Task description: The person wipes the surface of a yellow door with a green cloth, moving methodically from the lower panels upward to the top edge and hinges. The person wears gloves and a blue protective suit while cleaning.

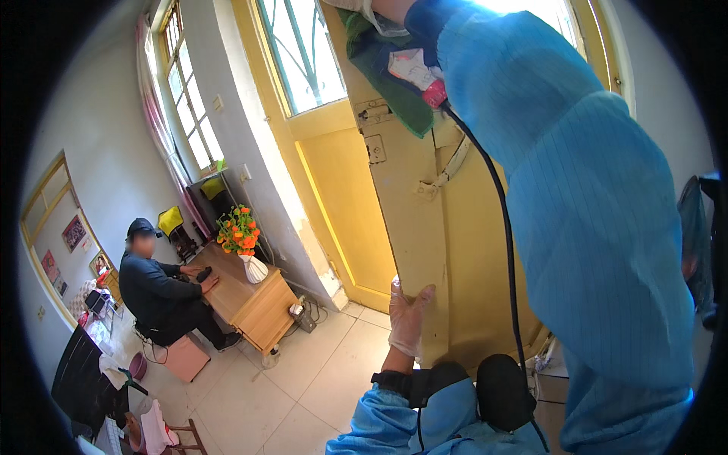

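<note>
A yellow wooden door leaf (418, 244) stands ajar before me, with a metal bolt (375, 114), a lock plate (375, 149) and a curved pull handle (449, 170). My left hand (408, 318), in a clear plastic glove, grips the leaf's edge low down, thumb on its face. High up, my right hand (392, 12), also in a clear glove and cut off by the frame's top, is at a dark green cloth (387, 85) lying against the door; its fingers are mostly hidden. A device wrapped in white and pink tape, with a black cable (506, 227), is at my right wrist.
At the left, a person in dark clothes sits at a wooden table (239, 290) bearing a white vase (254, 268) of orange flowers. A second yellow door panel (335, 210) stands beside the leaf. A small bin (303, 318), a pink box stool (182, 358) and a wooden stool (190, 438) are on the tiled floor.
</note>
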A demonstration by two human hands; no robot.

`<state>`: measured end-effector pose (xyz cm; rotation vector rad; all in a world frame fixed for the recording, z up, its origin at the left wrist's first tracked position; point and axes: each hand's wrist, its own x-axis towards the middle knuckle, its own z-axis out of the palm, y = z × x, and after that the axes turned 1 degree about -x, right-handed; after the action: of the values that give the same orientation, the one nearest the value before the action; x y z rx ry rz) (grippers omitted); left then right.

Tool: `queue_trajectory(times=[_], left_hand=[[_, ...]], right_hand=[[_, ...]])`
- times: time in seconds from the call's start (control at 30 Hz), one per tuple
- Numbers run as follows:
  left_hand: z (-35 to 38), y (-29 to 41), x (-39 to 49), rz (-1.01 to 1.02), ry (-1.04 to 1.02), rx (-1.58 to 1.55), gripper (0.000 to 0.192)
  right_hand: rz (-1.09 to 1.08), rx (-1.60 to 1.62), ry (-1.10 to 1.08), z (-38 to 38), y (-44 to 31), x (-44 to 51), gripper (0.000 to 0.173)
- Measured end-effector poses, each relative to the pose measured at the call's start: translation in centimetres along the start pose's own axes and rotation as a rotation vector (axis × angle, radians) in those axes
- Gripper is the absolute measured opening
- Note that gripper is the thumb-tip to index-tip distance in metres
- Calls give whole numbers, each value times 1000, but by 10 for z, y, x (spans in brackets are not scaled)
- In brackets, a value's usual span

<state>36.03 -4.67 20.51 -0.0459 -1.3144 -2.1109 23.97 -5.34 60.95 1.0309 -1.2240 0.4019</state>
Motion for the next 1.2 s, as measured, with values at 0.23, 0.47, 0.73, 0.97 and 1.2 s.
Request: queue_trajectory(times=[0.23,0.47,0.73,0.97,1.2], left_hand=[[-4,-3,4,23,4,67,40],[-8,-6,5,49,-23,77,41],[-15,-14,7,75,-72,49,42],[-13,-13,8,34,-26,56,44],[-12,-12,8,50,-26,89,43]], right_hand=[[-66,-8,-98,-20,-20,-31,36],[-117,-20,-187,-41,-36,-64,35],[-125,-39,-186,-52,-41,-91,34],[-115,-51,-149,-57,-41,-101,32],[-100,-50,-126,-58,-42,-110,31]])
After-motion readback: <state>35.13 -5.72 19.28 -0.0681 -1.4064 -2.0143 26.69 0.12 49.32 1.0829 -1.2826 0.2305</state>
